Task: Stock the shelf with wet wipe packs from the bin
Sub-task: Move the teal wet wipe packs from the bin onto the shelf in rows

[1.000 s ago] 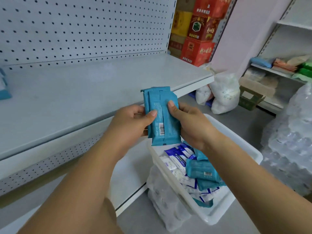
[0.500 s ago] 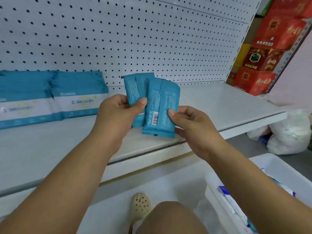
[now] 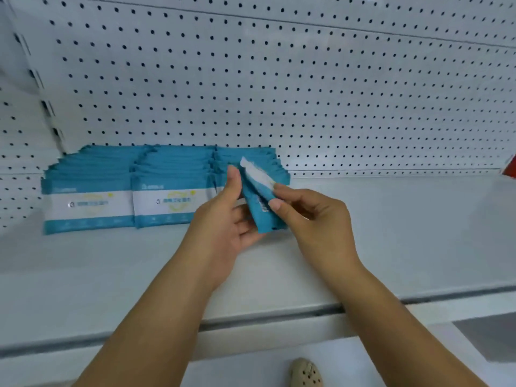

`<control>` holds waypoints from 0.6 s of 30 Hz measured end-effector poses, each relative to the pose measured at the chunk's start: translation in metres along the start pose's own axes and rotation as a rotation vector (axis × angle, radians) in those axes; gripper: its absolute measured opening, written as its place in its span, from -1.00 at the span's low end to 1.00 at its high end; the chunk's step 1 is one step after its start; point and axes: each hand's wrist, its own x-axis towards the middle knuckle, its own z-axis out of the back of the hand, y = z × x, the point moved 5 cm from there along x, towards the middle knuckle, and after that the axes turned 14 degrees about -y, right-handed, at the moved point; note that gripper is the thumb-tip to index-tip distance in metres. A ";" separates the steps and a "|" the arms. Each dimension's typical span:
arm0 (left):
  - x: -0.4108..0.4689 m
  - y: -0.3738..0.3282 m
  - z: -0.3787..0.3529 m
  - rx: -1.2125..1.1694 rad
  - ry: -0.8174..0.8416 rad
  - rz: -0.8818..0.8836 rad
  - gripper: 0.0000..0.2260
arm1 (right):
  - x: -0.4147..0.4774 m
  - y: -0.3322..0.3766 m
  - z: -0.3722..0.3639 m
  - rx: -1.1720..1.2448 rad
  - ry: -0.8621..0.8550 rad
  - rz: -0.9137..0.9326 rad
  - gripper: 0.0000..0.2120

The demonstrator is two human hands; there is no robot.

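Teal wet wipe packs [image 3: 261, 202] sit pinched between both my hands above the white shelf [image 3: 391, 233], tilted on edge with a barcode facing me. My left hand [image 3: 223, 222] grips them from the left, thumb pressed up along their side; my right hand [image 3: 312, 216] clasps their right edge with thumb and fingertips. Just behind, three stacks of matching packs [image 3: 134, 191] lie flat against the pegboard back panel [image 3: 279, 79]. Below the shelf edge, a beige perforated shoe [image 3: 305, 372] shows.
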 end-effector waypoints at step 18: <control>0.002 -0.006 0.025 0.006 -0.157 -0.239 -0.78 | -0.005 -0.009 0.013 -0.023 0.092 -0.218 -0.65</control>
